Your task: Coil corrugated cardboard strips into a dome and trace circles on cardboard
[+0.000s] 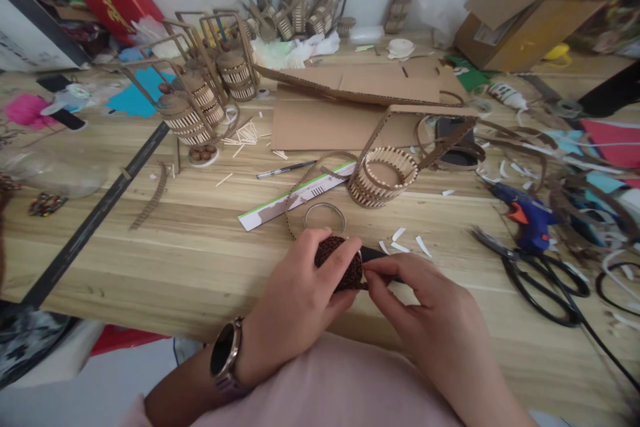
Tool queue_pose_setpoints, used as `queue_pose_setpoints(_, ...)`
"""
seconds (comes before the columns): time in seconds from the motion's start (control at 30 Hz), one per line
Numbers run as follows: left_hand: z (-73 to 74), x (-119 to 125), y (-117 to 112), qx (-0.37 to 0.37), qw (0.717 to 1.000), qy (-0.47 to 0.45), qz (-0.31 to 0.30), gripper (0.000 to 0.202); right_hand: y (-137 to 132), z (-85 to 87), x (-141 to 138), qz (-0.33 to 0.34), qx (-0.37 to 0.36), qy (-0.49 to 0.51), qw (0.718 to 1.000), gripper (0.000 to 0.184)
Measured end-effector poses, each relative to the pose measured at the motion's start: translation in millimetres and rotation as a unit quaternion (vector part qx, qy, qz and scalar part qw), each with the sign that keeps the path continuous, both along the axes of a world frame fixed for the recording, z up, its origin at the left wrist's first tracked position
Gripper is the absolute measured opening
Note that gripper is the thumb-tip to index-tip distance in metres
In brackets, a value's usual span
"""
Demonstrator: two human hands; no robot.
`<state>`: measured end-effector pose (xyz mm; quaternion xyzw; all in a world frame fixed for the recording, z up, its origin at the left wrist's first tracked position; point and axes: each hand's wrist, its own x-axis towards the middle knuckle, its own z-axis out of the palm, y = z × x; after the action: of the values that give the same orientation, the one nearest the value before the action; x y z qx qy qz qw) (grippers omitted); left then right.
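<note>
My left hand [295, 287] is wrapped round a dark brown round coil [336, 255], which looks like rolled corrugated cardboard, near the table's front edge. At the coil's right side, my right hand [435, 300] has thumb and forefinger pinched on what appears to be the strip's edge; the fingertips hide most of it. A metal-coloured ring [325, 205] lies just beyond the coil. Farther off stands a small basket [383, 177] of matchsticks and cardboard with a tall square handle. A long thin cardboard strip [295, 190] curls between ring and basket.
Black-handled scissors [530, 273] and a blue glue gun [525, 213] lie at the right. A pen [285, 169] and a white-green strip [295, 199] lie mid-table. Finished lidded baskets [187, 120] stand at back left; flat cardboard [340, 123] and a box [525, 27] are behind.
</note>
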<state>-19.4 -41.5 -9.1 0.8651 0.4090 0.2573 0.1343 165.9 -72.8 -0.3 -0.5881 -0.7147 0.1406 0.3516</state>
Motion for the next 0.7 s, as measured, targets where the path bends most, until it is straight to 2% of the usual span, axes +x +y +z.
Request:
queue_pose_setpoints(0.3,1.7,2.6,-0.6,0.036,0.999,0.018,-0.010,0.056,5.0,-1.5,-4.1,0.005,0.040,-0.075,0.996,0.019)
queue_pose_setpoints(0.43,2.0,2.1,0.0,0.006,1.000,0.016,-0.020,0.057,6.7,-1.5,-2.4,0.022,0.030,-0.090,0.995,0.018)
queue_pose_setpoints(0.53,2.3,1.1,0.7,-0.026,0.999,0.001,-0.022,0.068,8.2,2.5,2.4,0.036,0.019,-0.085,0.996,0.017)
queue_pose_setpoints(0.63,2.9,1.4,0.6,-0.060,0.998,-0.011,-0.021,0.079,11.1,5.9,10.5,0.026,0.018,-0.097,0.995,0.018)
queue_pose_setpoints(0.7,3.3,2.2,0.1,-0.083,0.996,-0.016,-0.028,0.077,14.1,5.6,18.3,0.007,0.024,-0.114,0.993,0.017)
